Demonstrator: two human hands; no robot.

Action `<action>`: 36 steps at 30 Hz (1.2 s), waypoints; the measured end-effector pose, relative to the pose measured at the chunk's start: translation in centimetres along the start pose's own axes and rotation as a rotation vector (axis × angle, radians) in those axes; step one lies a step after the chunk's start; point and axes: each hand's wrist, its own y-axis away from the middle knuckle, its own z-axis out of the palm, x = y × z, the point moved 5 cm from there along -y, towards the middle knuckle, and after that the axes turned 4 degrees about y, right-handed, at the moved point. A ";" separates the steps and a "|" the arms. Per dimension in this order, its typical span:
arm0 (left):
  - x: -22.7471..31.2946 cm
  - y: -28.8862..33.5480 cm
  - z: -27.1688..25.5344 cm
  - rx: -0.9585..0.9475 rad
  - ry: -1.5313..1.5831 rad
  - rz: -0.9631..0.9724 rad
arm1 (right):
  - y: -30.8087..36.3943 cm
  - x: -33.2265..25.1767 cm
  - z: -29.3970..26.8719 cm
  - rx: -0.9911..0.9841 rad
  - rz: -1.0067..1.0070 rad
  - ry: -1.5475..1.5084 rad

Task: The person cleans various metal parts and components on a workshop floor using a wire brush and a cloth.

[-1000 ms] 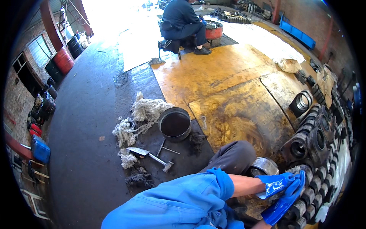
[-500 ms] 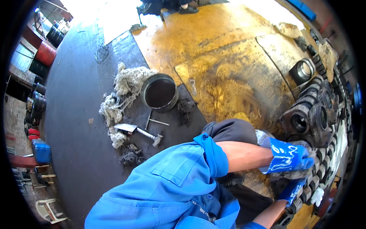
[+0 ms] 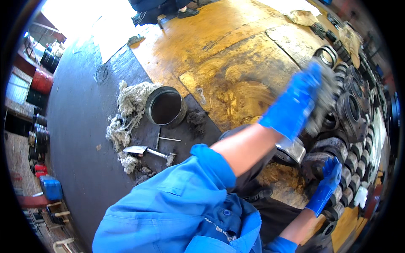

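My left hand [image 3: 295, 99], in a blue rubber glove and smeared by motion, is raised over the metal parts, gripping a wad of grey yarn waste [image 3: 324, 103]. Lower down, my right hand [image 3: 331, 175] wears a matching glove; its fingers are stretched out against a dark, thick-walled metal part [image 3: 314, 162]. Beside that part lies a shiny silvery round piece [image 3: 294, 149], partly hidden by my left forearm. Past the hands stands a dark flanged housing [image 3: 351, 105] with a round bore.
Rows of metal rings [image 3: 352, 162] run along the right. On the dark sheet lie an open bucket [image 3: 183, 110], pale yarn waste [image 3: 137, 97], a hammer [image 3: 157, 153] and a T-shaped tool [image 3: 158, 138]. Another person [image 3: 158, 9] is at the top. A blue container [image 3: 51, 187] stands at left.
My left hand has lifted up and away from the dark part with the yarn wad. My right hand now shows fully, fingers extended. The whole view has shifted slightly.
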 end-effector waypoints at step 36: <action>4.4 -4.9 -3.0 -0.176 -1.656 0.129 | 11.0 -7.0 2.8 -0.250 -0.112 0.285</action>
